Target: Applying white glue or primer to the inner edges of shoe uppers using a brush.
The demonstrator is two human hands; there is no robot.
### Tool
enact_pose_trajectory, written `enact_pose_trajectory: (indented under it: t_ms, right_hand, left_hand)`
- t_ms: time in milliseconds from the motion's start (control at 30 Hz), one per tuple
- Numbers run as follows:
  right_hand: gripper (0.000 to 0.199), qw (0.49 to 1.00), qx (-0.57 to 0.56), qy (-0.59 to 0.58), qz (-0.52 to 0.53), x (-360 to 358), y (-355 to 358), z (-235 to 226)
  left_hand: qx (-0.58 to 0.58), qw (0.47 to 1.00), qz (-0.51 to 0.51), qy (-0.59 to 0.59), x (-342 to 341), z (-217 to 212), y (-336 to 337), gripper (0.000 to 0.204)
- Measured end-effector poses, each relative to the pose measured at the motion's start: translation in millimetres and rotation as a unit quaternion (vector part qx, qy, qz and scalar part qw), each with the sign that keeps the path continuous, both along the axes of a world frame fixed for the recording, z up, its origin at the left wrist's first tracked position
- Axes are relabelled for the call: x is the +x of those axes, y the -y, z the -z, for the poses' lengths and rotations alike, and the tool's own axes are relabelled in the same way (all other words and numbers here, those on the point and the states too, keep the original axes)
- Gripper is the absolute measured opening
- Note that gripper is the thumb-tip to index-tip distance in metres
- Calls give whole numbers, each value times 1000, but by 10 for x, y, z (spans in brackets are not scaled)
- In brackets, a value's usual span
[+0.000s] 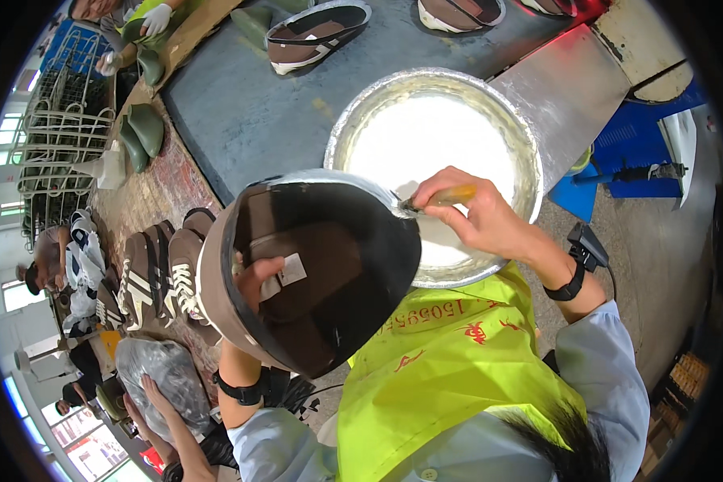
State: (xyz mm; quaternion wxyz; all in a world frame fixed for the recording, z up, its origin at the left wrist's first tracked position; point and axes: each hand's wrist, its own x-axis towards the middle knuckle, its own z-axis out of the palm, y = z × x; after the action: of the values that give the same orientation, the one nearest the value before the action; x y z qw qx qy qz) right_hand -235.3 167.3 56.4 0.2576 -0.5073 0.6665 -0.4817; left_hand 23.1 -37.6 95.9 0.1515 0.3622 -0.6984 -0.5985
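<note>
A brown shoe upper (pixel 329 265) with a dark inner lining is tilted so its opening faces me. My left hand (pixel 257 281) grips it, with fingers inside the opening beside a small white label (pixel 292 270). A thin white coat shows along part of its upper rim. My right hand (pixel 484 215) is closed round the yellowish handle of a brush (pixel 458 194), whose tip touches the rim at the right. Under both lies a round metal basin (pixel 530 173) of white liquid (pixel 438 136).
Brown shoes (pixel 317 36) stand on the grey table (pixel 249 104) behind the basin; several laced ones (pixel 140 277) line the left. Green shoe lasts (pixel 142 132) lie near a wire rack (pixel 64 136). A gloved co-worker's hand (pixel 157 18) is at upper left; another person's arms (pixel 173 426) touch a plastic bag (pixel 157 361).
</note>
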Motion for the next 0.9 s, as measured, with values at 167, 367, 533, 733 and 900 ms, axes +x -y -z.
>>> enact_pose_trajectory:
  t_ms: [167, 367, 533, 733, 900]
  right_hand:
    - [12, 998, -23, 19, 49, 275, 34, 145]
    - [18, 872, 44, 466, 141, 410, 103, 188]
    - [17, 971, 81, 154, 163, 179, 57, 418]
    - [13, 974, 44, 76, 208, 99, 170, 128]
    - [16, 920, -233, 188, 251, 45, 407, -289]
  left_hand:
    - [-77, 995, -65, 16, 149, 103, -148, 35]
    - [-430, 890, -6, 154, 287, 517, -377, 39]
    - [-266, 963, -24, 30, 133, 495, -519, 37]
    - [176, 972, -152, -45, 31, 812, -572, 27]
    - [199, 979, -45, 23, 48, 838, -564, 31]
